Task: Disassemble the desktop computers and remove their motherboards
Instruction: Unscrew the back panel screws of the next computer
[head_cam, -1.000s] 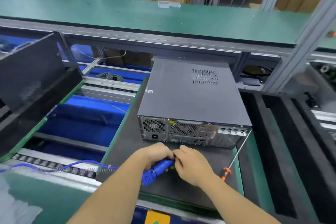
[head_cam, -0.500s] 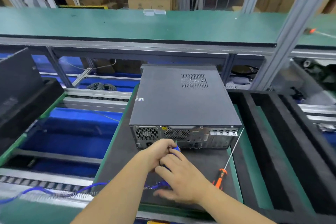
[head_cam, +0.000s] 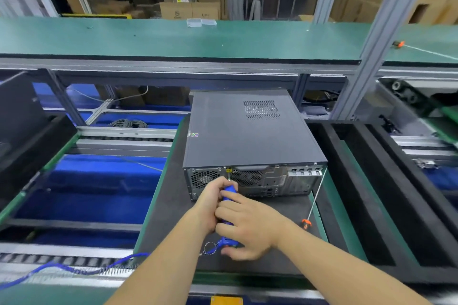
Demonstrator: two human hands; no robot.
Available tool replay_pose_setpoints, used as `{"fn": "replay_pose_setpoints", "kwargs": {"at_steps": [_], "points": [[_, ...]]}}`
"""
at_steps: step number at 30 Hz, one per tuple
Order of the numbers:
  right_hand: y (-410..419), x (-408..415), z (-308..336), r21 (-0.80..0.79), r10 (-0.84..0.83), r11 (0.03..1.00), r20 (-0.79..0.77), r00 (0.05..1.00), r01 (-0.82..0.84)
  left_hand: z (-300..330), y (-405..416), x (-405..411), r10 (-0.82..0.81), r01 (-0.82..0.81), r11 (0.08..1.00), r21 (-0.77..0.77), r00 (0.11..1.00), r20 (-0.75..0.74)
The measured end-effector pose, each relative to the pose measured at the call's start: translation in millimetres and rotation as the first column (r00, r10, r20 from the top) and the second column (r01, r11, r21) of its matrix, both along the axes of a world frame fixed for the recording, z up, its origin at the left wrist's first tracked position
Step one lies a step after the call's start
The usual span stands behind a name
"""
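I see a dark grey computer case (head_cam: 250,129) lying flat on a black mat (head_cam: 168,208) on the desk (head_cam: 344,215), back panel facing me; lid is on, vent grille in the top near the far right; the back shows two fan grilles on the left, ports in the middle, slot covers on the right.

Both my hands are on a blue electric screwdriver (head_cam: 229,193) right in front of the back panel; left hand (head_cam: 213,202) has its grip curled around the front of the tool body; right hand (head_cam: 247,225) wraps the tool from the right side, fingers over the barrel, thumb under the rear end; the bit tip touches the back panel near its top edge, between the two fan grilles; cannot tell if it sits in a screw head.

A metal ring (head_cam: 210,247) hangs at the tool's rear; a blue coiled cord (head_cam: 74,271) runs from there off to the left along the desk edge.

A long thin screwdriver with an orange handle (head_cam: 312,202) lies on the mat just right of the case, handle toward me, tip leaning by the case's rear right corner.

Black foam trays (head_cam: 371,181) sit to the right of the mat; a blue bin (head_cam: 99,186) sits below rails on the left; a green shelf (head_cam: 173,39) runs across behind the case; cardboard boxes (head_cam: 190,7) are stacked far back.
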State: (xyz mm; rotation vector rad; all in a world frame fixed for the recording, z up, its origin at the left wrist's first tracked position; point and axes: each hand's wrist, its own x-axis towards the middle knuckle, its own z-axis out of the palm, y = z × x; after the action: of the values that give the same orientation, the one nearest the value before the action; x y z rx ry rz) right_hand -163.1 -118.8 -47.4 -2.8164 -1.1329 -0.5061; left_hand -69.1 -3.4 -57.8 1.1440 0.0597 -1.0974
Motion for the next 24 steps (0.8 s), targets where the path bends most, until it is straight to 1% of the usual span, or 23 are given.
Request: {"fn": "replay_pose_setpoints", "kwargs": {"at_steps": [3, 12, 18, 24], "points": [[5, 5, 5, -0.038, 0.006, 0.999, 0.021, 1.000, -0.005, 1, 6, 5, 0.021, -0.021, 0.999, -0.028, 1.000, 0.005], [9, 9, 3, 0.000, -0.023, 1.000, 0.012, 1.000, 0.023, 4, 6, 11, 0.024, -0.024, 1.000, 0.016, 1.000, -0.007], [6, 7, 1, -0.027, -0.023, 0.999, 0.017, 1.000, 0.024, 3, 4, 8, 0.013, -0.013, 1.000, -0.013, 1.000, -0.011], [6, 5, 2, -0.019, -0.036, 0.999, 0.019, 0.999, 0.037, 5, 3, 6, 0.015, -0.015, 1.000, -0.002, 1.000, -0.010]]}}
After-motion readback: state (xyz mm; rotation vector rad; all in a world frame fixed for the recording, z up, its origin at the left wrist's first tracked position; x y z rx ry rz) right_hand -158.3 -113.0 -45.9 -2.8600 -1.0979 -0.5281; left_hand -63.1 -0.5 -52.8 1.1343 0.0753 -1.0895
